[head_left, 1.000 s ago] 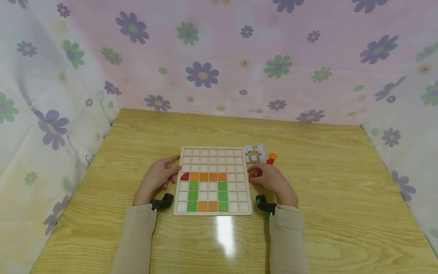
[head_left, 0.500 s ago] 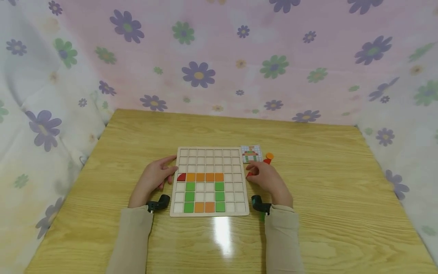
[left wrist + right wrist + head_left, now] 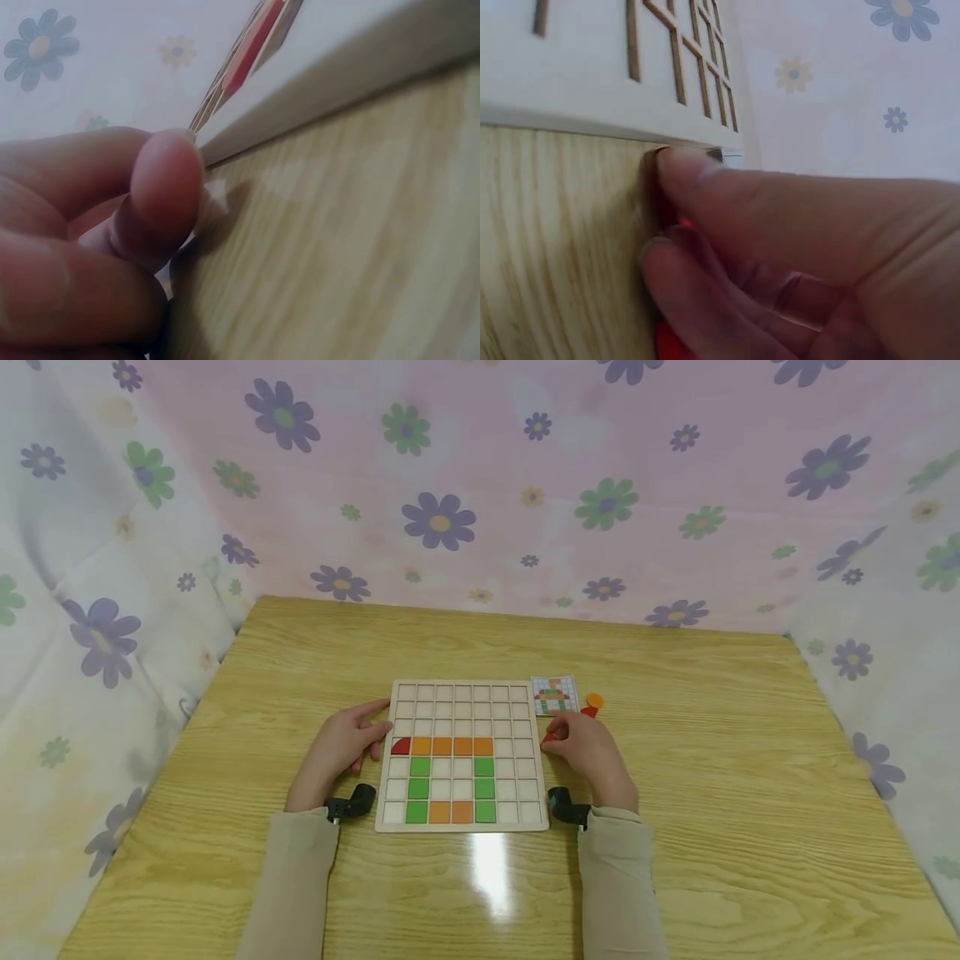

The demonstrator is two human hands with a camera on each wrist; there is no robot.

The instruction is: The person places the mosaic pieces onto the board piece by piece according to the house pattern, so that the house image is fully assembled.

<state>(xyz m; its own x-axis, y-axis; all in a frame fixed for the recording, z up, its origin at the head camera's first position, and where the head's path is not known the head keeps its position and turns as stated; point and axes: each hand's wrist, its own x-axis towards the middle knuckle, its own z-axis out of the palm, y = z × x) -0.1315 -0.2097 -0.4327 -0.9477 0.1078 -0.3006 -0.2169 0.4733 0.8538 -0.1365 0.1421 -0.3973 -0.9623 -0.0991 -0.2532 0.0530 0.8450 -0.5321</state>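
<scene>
One red piece, pinched in the right hand.

- The table is showing wood grain, glossy where the light's glaring!
- The board is looking like smooth, pale wood.
- Green tiles are looking smooth.
- The card is looking like printed paper.
- Flowered cloth is hanging matt and creased.
- Sleeves are showing matt cloth, black wrist cameras plastic!
</scene>
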